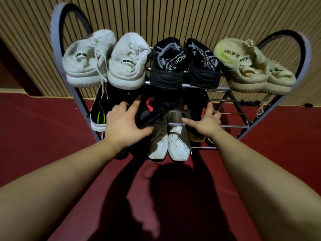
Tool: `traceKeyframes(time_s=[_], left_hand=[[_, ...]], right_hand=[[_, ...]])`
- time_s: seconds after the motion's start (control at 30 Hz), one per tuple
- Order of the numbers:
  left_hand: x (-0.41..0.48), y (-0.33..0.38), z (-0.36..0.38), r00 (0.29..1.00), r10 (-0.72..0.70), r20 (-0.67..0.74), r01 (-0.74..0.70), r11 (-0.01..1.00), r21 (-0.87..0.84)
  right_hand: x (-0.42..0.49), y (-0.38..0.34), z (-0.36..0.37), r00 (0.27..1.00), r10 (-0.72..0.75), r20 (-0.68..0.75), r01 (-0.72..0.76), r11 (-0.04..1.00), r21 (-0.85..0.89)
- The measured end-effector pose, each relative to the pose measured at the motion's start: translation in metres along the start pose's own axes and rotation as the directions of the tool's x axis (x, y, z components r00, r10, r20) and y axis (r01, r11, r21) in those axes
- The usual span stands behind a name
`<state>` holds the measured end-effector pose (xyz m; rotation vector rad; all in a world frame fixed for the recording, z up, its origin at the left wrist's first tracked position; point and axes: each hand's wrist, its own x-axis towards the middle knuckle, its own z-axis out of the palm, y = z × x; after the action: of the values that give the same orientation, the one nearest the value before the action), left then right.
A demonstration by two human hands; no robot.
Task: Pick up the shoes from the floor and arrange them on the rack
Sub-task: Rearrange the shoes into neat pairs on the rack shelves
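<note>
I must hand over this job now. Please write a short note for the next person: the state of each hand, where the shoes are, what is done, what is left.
Left hand: fingers closed on a black shoe with red patch, at the middle shelf.
Right hand: grips the matching black shoe at the same shelf.
Rack top shelf: white pair, black patterned pair, beige pair.
Middle shelf, left: black shoe with green stripe. Lower shelf: brown and white pair.
Done: these pairs are placed.
Left: settle the black and red pair and release. No shoes visible on the floor.
</note>
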<state>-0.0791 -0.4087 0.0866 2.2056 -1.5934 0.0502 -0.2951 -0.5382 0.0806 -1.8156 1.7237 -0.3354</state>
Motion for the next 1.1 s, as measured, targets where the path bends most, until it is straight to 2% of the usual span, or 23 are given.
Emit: traceKeyframes(time_s=[0.1, 0.33, 0.53, 0.7, 0.8, 0.93, 1.0, 1.1], left_hand=[[0.004, 0.012, 0.003, 0.991, -0.121, 0.048, 0.124, 0.991, -0.059], [0.016, 0.049, 0.026, 0.987, -0.128, 0.102, 0.130, 0.991, -0.014], [0.029, 0.085, 0.050, 0.957, -0.264, 0.118, 0.269, 0.963, -0.028], [0.036, 0.108, 0.067, 0.902, -0.337, 0.271, 0.353, 0.936, -0.011], [0.038, 0.100, 0.060, 0.887, -0.263, 0.379, 0.297, 0.954, -0.034], [0.036, 0.068, 0.047, 0.851, 0.015, 0.525, 0.083, 0.983, -0.162], [0.037, 0.055, 0.047, 0.833, 0.098, 0.545, 0.040, 0.971, -0.236], [0.036, 0.049, 0.050, 0.846, 0.159, 0.509, -0.026, 0.966, -0.258]], right_hand=[[0.001, -0.006, 0.007, 0.996, 0.053, -0.074, -0.053, 0.999, -0.003], [0.003, 0.013, 0.003, 0.987, 0.008, -0.160, -0.012, 1.000, -0.024], [0.000, 0.037, -0.007, 0.967, -0.026, -0.254, 0.019, 0.999, -0.029], [0.002, 0.049, -0.013, 0.983, -0.090, -0.158, 0.094, 0.995, 0.018], [0.004, 0.061, -0.023, 0.988, -0.150, -0.027, 0.150, 0.989, 0.013], [0.005, 0.069, -0.026, 0.982, -0.189, 0.014, 0.188, 0.982, 0.031], [0.005, 0.066, -0.026, 0.982, -0.191, 0.004, 0.190, 0.979, 0.071], [0.003, 0.068, -0.026, 0.980, -0.196, -0.014, 0.197, 0.977, 0.084]])
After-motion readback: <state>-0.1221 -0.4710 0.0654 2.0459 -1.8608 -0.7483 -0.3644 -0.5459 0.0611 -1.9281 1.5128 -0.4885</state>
